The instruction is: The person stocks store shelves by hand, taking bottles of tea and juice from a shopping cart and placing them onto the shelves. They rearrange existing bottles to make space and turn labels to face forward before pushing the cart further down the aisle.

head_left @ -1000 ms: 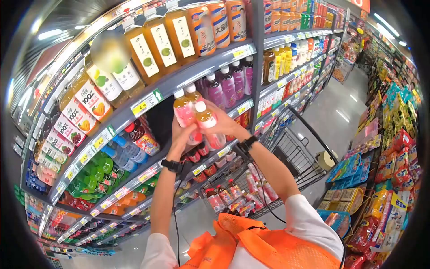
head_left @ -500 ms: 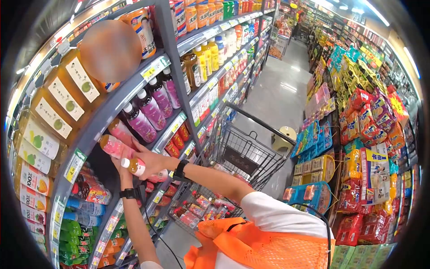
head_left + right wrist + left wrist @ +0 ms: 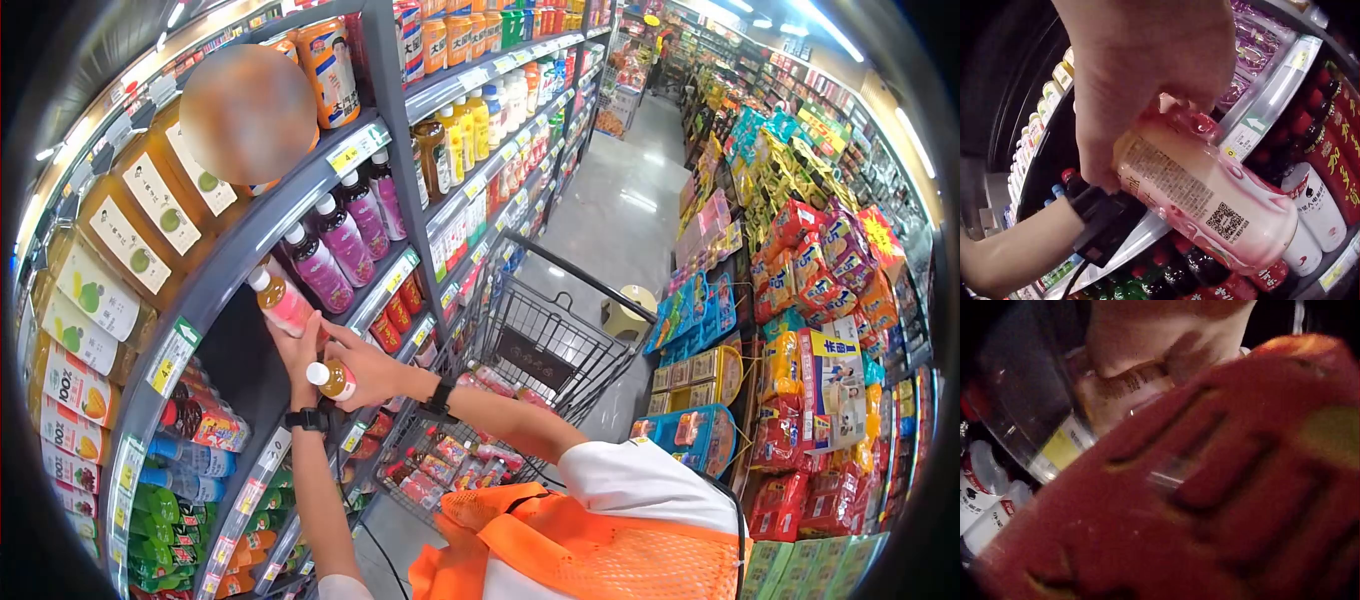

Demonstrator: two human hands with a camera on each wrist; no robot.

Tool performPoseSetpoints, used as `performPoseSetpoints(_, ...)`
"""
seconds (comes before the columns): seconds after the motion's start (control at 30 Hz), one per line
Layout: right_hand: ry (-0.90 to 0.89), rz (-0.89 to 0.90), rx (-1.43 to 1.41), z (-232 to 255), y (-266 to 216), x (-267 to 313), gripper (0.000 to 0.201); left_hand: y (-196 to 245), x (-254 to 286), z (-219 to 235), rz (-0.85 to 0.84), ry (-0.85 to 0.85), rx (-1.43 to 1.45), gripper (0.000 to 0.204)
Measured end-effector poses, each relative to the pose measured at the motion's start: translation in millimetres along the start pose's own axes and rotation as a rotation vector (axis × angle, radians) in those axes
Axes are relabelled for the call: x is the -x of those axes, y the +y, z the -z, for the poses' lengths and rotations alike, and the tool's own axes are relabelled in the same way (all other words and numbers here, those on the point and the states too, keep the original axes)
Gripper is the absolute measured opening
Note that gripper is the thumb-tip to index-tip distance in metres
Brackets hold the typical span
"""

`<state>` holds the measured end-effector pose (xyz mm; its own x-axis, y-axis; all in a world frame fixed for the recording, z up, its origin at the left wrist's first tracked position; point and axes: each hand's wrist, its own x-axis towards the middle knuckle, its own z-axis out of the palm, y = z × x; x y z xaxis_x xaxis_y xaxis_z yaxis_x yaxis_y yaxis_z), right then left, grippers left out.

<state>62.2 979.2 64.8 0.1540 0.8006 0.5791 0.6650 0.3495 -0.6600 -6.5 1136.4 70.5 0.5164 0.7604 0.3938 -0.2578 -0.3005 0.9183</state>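
My left hand (image 3: 298, 358) grips a pink-labelled drink bottle (image 3: 284, 303) by its lower part, at the shelf beside several purple-labelled bottles (image 3: 322, 262). This bottle leans, its white cap toward the shelf. Close by, my right hand (image 3: 372, 372) holds a second bottle (image 3: 338, 382) of the same kind, its white cap pointing toward me. In the right wrist view, the fingers of that hand curl over the pink-and-white bottle (image 3: 1204, 203), whose printed side and base show. A blurred red surface (image 3: 1166, 506) covers much of the left wrist view.
A wire shopping cart (image 3: 540, 345) stands right of the shelf, with several bottles (image 3: 460, 455) in its basket. Large amber bottles (image 3: 130, 240) line the upper shelf. Blue bottles (image 3: 190, 468) lie lower left. Packaged snacks (image 3: 800, 400) stand across the aisle.
The head view has swung right since the first frame. Two pink bottles showed at my left hand before; one shows now. The right hand's bottle has moved away from the shelf bottle.
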Motion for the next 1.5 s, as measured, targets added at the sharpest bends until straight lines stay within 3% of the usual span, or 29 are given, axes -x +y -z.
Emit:
performPoseSetpoints(0.1, 0.035, -0.053, -0.028, 10.3, -13.3, 16.7, 0.071, -4.6, 0.9, -19.3, -0.151, 0.056, -0.102, 0.088)
performPoseSetpoints(0.13, 0.050, -0.074, -0.050, 12.5, -16.3, 21.5, 0.070, -6.1, -2.2, -20.4, -0.131, 0.018, -0.066, 0.097)
performPoseSetpoints(0.23, 0.043, -0.033, 0.015, 18.2, -18.1, 34.9, 0.069, -15.3, -9.0, -23.9, -0.272, 0.068, -0.134, 0.105)
performPoseSetpoints(0.33, 0.051, -0.024, 0.068, 22.1, -20.7, 43.8, 0.068, -23.4, -14.6, -19.6, -0.304, 0.080, -0.214, 0.114)
performPoseSetpoints(0.43, 0.056, -0.019, 0.119, 28.1, -35.6, 43.2, 0.063, -19.8, -16.8, -10.8, -0.238, 0.009, -0.247, 0.121)
performPoseSetpoints(0.53, 0.067, -0.016, 0.194, 43.0, -71.5, 33.0, 0.063, -24.3, -14.6, 14.0, -0.261, -0.199, -0.407, 0.124)
performPoseSetpoints(0.63, 0.129, 0.014, 0.204, 53.4, -97.1, 20.3, 0.062, -14.6, -6.4, 28.3, -0.108, -0.290, -0.311, 0.124)
performPoseSetpoints(0.67, 0.139, 0.003, 0.191, 57.9, -105.7, 16.9, 0.061, -11.0, 1.1, 30.9, -0.120, -0.204, -0.406, 0.118)
performPoseSetpoints(0.77, 0.197, -0.065, 0.117, 60.4, -111.4, 14.4, 0.064, 52.3, 59.7, 28.6, -0.117, -0.236, -0.191, 0.111)
performPoseSetpoints(0.8, 0.199, -0.117, 0.097, 61.6, -109.1, 15.4, 0.067, 71.3, 86.8, 23.0, -0.033, -0.320, -0.016, 0.109)
performPoseSetpoints(0.87, 0.265, -0.196, 0.051, 64.9, -117.5, 18.4, 0.068, 57.4, 129.4, 38.4, -0.112, -0.555, -0.179, 0.103)
performPoseSetpoints(0.9, 0.279, -0.194, 0.075, 59.0, -116.7, 21.0, 0.068, 91.2, 148.4, 26.6, -0.172, -0.540, -0.282, 0.103)
performPoseSetpoints(1.0, 0.302, -0.207, 0.124, 35.4, -127.5, 22.5, 0.068, 73.8, 162.6, 17.9, -0.087, -0.268, -0.198, 0.090)
performPoseSetpoints(1.03, 0.235, -0.211, 0.130, 26.9, -134.2, 24.6, 0.063, 62.5, 159.4, 20.8, -0.046, -0.201, -0.193, 0.084)
performPoseSetpoints(1.1, 0.169, -0.095, 0.116, 21.4, -146.6, 28.8, 0.062, 75.0, 156.9, 17.2, -0.009, -0.044, -0.023, 0.067)
performPoseSetpoints(1.17, 0.137, -0.023, 0.026, 19.1, -146.0, 35.0, 0.066, 55.4, 141.2, 42.1, -0.327, -0.067, -0.157, 0.066)
performPoseSetpoints(1.27, 0.067, 0.005, -0.057, 28.3, -147.1, 45.5, 0.067, 70.7, 113.6, 56.9, -0.587, 0.095, -0.419, 0.065)
performPoseSetpoints(1.3, 0.026, -0.029, -0.069, 35.9, -147.2, 51.6, 0.066, 73.1, 105.5, 60.1, -0.586, 0.128, -0.408, 0.062)
performPoseSetpoints(1.37, -0.061, -0.099, -0.096, 45.4, -145.4, 62.9, 0.062, 68.9, 87.9, 63.0, -0.387, 0.136, -0.315, 0.063)
performPoseSetpoints(1.43, -0.121, -0.080, -0.068, 41.4, -116.4, 78.5, 0.054, 21.6, 73.9, 89.0, -0.020, 0.050, -0.203, 0.066)
performPoseSetpoints(1.47, -0.162, -0.082, -0.018, 43.2, -111.0, 86.6, 0.051, 24.1, 73.3, 84.7, -0.038, 0.128, -0.286, 0.067)
performPoseSetpoints(1.5, -0.201, -0.083, 0.032, 46.6, -105.7, 92.6, 0.048, 29.4, 70.6, 84.1, -0.014, 0.099, -0.283, 0.067)
